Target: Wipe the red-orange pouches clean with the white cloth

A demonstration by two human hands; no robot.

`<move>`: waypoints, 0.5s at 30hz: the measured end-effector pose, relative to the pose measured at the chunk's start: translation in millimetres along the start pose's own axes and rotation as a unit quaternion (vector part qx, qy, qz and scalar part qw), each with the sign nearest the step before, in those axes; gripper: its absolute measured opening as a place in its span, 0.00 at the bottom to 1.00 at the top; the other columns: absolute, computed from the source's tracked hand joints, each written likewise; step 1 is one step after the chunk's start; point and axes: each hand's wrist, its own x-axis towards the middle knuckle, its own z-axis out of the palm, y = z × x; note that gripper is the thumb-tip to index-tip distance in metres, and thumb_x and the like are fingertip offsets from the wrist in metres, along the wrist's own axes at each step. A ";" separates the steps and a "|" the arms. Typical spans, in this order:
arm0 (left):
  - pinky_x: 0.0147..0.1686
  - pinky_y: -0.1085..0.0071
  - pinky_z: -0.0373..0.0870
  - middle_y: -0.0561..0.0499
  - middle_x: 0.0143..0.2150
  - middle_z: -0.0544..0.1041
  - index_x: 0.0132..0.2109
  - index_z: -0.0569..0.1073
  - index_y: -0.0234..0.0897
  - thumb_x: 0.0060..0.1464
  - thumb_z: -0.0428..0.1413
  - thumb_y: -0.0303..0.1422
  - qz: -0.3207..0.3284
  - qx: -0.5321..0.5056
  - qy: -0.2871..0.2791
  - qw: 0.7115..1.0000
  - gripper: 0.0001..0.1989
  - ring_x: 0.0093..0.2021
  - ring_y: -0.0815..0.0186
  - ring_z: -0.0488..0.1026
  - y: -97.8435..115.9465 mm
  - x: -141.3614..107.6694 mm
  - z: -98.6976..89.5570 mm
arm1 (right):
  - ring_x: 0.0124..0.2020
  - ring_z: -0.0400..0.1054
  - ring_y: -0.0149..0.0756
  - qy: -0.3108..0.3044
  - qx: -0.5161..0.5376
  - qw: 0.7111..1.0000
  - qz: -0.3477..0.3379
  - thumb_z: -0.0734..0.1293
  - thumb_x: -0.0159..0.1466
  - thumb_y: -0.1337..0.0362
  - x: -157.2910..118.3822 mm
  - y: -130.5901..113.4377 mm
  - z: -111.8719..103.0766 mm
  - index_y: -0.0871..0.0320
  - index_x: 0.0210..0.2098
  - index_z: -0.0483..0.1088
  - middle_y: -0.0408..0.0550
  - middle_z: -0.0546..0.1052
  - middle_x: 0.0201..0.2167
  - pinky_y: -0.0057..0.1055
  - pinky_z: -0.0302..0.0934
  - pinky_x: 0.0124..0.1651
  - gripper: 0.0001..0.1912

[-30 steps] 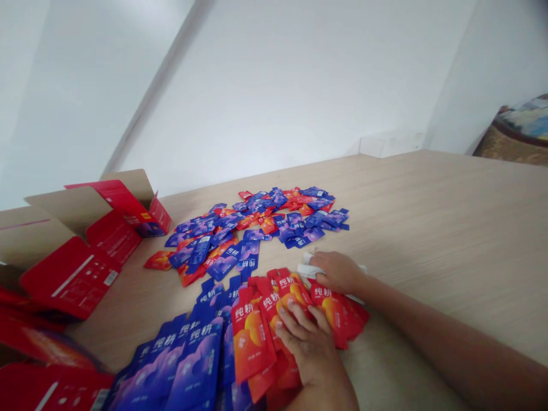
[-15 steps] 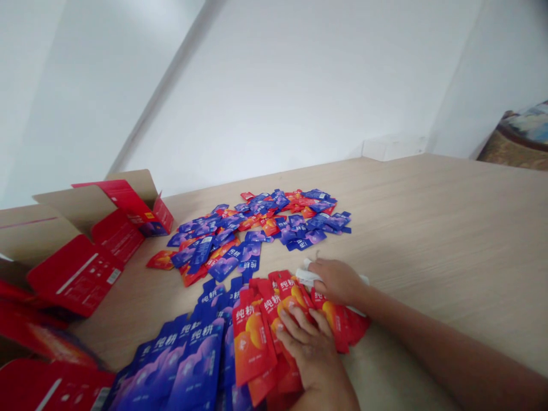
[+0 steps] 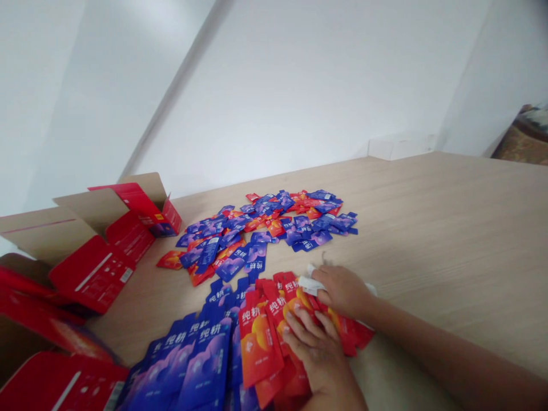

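My left hand (image 3: 319, 354) lies with fingers stretched over several overlapping red packets (image 3: 260, 351) with orange fruit pictures. Just beyond it, my right hand (image 3: 346, 292) is closed around a white wipe (image 3: 311, 285), pressed down over the far right end of the red packets. Part of the wipe is hidden by the fingers. Alongside on the left, overlapping blue-purple packets (image 3: 203, 365) are spread in a row, with their near ends cut off by the picture's edge.
Farther back lies a loose heap of mixed red and blue packets (image 3: 257, 228). Open red cartons (image 3: 96, 274) with raised flaps line the left side. A white box (image 3: 398, 148) stands against the wall (image 3: 321, 85) at the table's (image 3: 428, 228) far edge.
The whole scene has shifted slightly to the right in view. My right hand has moved a little nearer over the red packets, with the wipe still in it. My left hand stays on them.
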 end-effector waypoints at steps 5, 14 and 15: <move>0.49 0.40 0.63 0.36 0.54 0.72 0.48 0.76 0.48 0.56 0.49 0.21 -0.011 0.002 0.008 1.000 0.20 0.54 0.41 0.66 1.0 0.6 0.6 | 0.38 0.67 0.41 0.015 -0.017 0.998 0.057 0.60 0.61 0.63 9.9 23.3 -4.0 0.58 0.43 0.67 0.51 0.73 0.38 0.32 0.54 0.39 0.12; 0.50 0.39 0.61 0.38 0.57 0.70 0.51 0.74 0.49 0.56 0.50 0.23 -0.001 0.009 -0.022 1.000 0.20 0.56 0.41 0.63 1.5 -0.2 -1.6 | 0.39 0.66 0.41 -0.045 0.009 0.994 -0.100 0.63 0.56 0.64 -7.3 6.3 -8.7 0.57 0.41 0.69 0.50 0.73 0.39 0.32 0.54 0.42 0.13; 0.50 0.39 0.61 0.38 0.57 0.70 0.51 0.74 0.49 0.56 0.50 0.24 -0.004 0.010 -0.022 1.000 0.20 0.56 0.41 0.63 1.5 0.1 -1.5 | 0.40 0.66 0.41 -0.042 0.006 0.995 -0.088 0.62 0.56 0.64 -5.3 9.1 -5.5 0.57 0.42 0.68 0.50 0.73 0.40 0.32 0.55 0.42 0.14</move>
